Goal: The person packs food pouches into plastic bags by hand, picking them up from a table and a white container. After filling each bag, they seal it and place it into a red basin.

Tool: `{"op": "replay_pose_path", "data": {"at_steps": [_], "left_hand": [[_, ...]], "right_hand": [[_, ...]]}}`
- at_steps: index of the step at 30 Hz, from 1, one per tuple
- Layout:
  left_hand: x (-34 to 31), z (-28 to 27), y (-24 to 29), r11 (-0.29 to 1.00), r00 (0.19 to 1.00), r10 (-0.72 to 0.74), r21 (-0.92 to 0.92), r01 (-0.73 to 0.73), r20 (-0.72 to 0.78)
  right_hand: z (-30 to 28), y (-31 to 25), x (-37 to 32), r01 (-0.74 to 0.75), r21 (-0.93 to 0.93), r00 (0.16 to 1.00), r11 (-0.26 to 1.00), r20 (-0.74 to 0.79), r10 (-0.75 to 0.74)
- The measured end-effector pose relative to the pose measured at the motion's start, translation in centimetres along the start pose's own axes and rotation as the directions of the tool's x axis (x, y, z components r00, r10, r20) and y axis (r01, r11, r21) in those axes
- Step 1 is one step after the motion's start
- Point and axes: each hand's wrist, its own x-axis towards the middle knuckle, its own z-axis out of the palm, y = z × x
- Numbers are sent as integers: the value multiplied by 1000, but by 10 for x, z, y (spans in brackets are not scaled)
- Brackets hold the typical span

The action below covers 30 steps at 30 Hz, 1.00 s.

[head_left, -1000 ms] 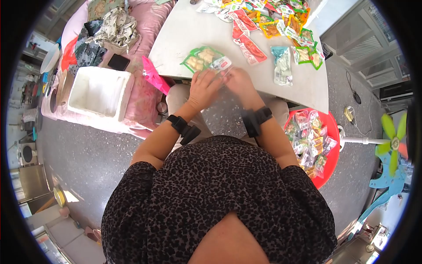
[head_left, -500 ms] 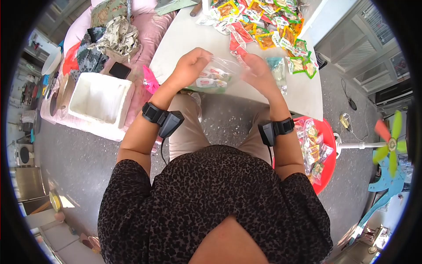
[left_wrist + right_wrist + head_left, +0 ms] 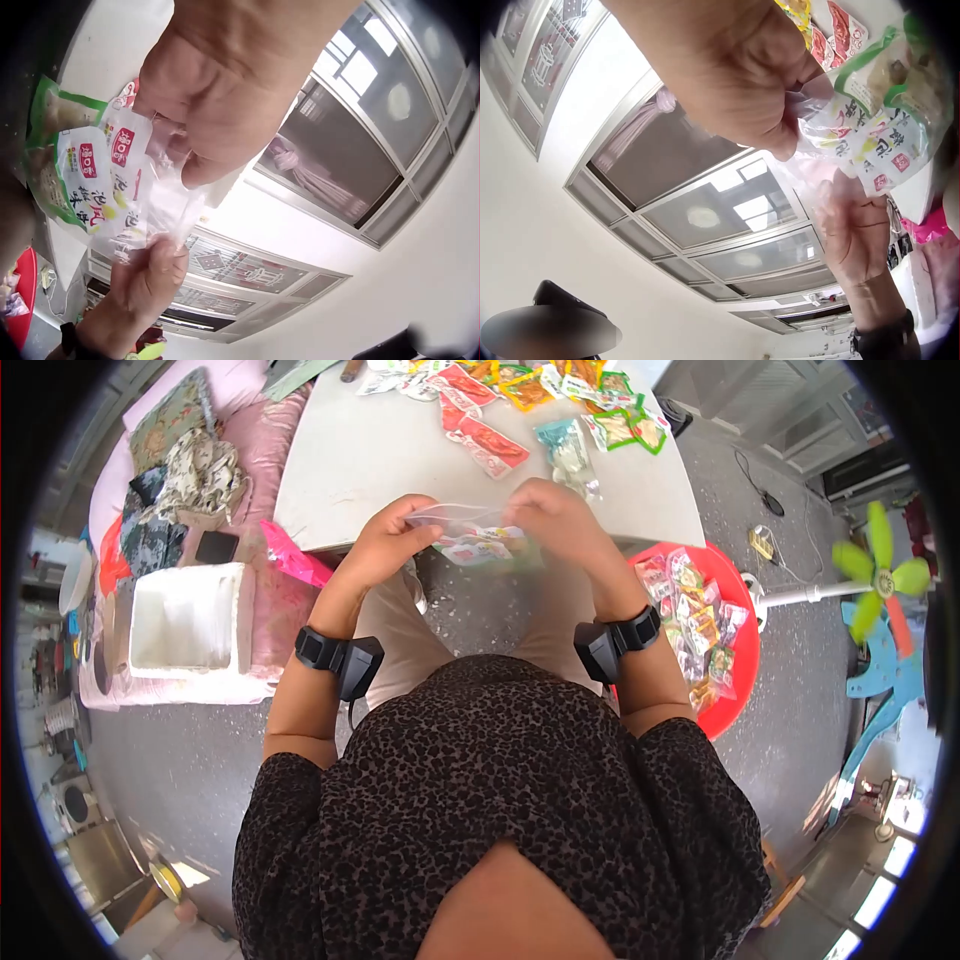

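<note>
A clear plastic bag [image 3: 455, 515] with green-edged snack packets [image 3: 485, 548] inside is held up in front of the table's near edge. My left hand [image 3: 390, 540] pinches one end of its top edge between thumb and fingers. At the other end, the right hand [image 3: 560, 520] grips the same edge with curled fingers. In the left wrist view, white labels with red print show on the packets [image 3: 90, 172], which sit low in the bag. The right wrist view has the bag's clear upper part [image 3: 821, 169] stretched between both hands.
Colourful snack packets [image 3: 530, 390] pile at the table's far side, with red ones [image 3: 485, 445] and a blue-topped one [image 3: 568, 450] nearer. A red basin [image 3: 745, 660] of bagged packets stands at right. A white foam box [image 3: 190, 620] and phone [image 3: 216, 547] lie on the pink bed at left.
The hands went from low at the table edge to raised and apart, with the bag between them. Since half a second ago, they have come slightly closer together, and the head view has shifted.
</note>
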Motion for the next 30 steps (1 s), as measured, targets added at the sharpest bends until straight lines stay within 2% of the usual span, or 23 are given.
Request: {"op": "replay_pose_path", "data": {"at_steps": [2,5,8,9,12,13,16,19,22,24,26,28,30], "left_hand": [[1,7,-8,986,998,-46,160,40,36],[0,30,4,988,992,122,86,-126,44],[0,53,28,987,978,158,-9,-158,140],[1,57,32,990,969,138,-32,-134,205],[2,70,36,988,930,136,28,-154,341],[1,74,37,991,930,101,41,-124,354],[2,84,41,993,928,86,39,-107,364],[3,91,34,991,930,116,17,-130,348],[14,88,17,991,937,130,-67,-114,323],[22,79,1,998,947,55,-23,-51,317],[27,67,-20,998,948,-30,67,9,316],[27,55,-50,974,936,-220,121,193,274],[24,47,-80,930,907,-365,134,343,210]], "right_hand": [[-10,3,-12,-8,5,1000,1000,12,8],[-27,6,-36,7,65,1000,998,19,-8],[-37,2,-62,-15,64,999,998,38,12],[-39,-4,-69,-6,-34,997,999,76,9],[-31,1,-81,18,-31,985,999,172,-12],[-32,-5,-82,54,-190,971,980,239,-7],[-24,-7,-91,147,-263,981,954,163,-106],[-35,0,-101,65,-258,996,964,82,-45],[-68,-3,-120,64,-307,997,949,-16,-73],[-95,-6,-148,-193,-235,974,953,-164,157],[-125,8,-180,-258,-263,942,930,-282,182],[-150,38,-216,-346,-210,879,914,-413,237],[-165,60,-248,-480,-148,792,865,-497,355]]}}
